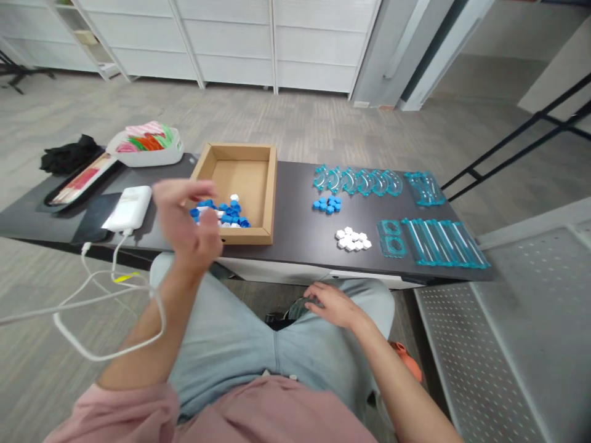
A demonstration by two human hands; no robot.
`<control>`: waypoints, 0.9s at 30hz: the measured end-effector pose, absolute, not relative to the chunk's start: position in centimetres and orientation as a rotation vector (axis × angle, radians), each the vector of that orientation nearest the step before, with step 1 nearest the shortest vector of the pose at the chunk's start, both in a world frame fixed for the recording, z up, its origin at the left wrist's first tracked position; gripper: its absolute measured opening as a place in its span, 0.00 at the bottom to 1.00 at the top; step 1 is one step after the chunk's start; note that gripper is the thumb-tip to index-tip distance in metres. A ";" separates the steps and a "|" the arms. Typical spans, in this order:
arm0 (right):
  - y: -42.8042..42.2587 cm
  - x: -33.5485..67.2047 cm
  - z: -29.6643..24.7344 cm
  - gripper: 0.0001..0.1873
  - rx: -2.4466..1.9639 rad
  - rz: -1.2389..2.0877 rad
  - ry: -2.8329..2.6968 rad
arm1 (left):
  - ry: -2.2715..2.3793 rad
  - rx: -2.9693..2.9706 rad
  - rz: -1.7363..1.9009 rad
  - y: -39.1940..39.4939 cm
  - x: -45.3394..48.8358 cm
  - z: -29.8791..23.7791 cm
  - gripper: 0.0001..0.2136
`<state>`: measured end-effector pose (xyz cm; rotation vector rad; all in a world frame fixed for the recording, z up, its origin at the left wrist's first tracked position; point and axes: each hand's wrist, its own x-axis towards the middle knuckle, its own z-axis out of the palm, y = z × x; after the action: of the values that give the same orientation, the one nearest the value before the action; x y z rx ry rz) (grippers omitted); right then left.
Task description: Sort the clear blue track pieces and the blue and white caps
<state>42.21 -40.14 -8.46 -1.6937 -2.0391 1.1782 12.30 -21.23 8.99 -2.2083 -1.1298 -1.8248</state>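
Observation:
My left hand (187, 218) is raised in front of the near left corner of an open cardboard box (268, 191). Its fingers are curled and blurred, and I cannot see anything in them. Blue and white small hexagonal pieces (226, 214) lie in the box's near part. My right hand (333, 304) rests flat on my right thigh below the table edge, fingers spread, holding nothing. On the dark table (295, 212) lie a small cluster of blue pieces (327, 203) and a cluster of white pieces (353, 239).
Clear teal curved track parts (357, 181) and straight track parts (441, 241) lie at the table's right. A white power bank (129, 208) with a dangling cable, a white tub of coloured strips (146, 145) and a black tray (76, 184) sit left. A metal platform (517, 320) stands right.

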 end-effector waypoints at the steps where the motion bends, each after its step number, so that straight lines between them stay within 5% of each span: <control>1: -40.2 42.0 -8.3 0.10 -1.683 1.192 -2.028 | -1.198 -2.030 -1.956 -18.7 10.2 9.8 0.16; 4: -40.5 40.6 -7.2 0.07 -1.597 1.304 -1.978 | -1.558 -1.701 -2.085 -10.6 4.9 10.7 0.19; 9: -39.8 36.7 -0.9 0.11 -1.401 1.439 -1.878 | -2.136 -2.184 -1.778 -2.2 0.5 7.2 0.09; 16: -26.5 32.4 9.2 0.13 -1.280 0.798 -2.089 | -1.993 -2.571 -1.133 0.1 0.4 1.3 0.13; 22: -12.4 29.3 8.1 0.21 -1.543 0.331 -2.655 | -2.013 -2.545 -1.027 1.2 -0.1 -0.9 0.15; 27: -10.1 28.5 7.2 0.24 -1.523 0.327 -2.857 | -2.096 -2.491 -0.931 1.5 0.1 -1.3 0.15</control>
<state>28.46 -10.05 7.18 -1.5233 -2.8574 0.3265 0.12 1.52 -1.33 -2.4912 -2.0957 -0.9312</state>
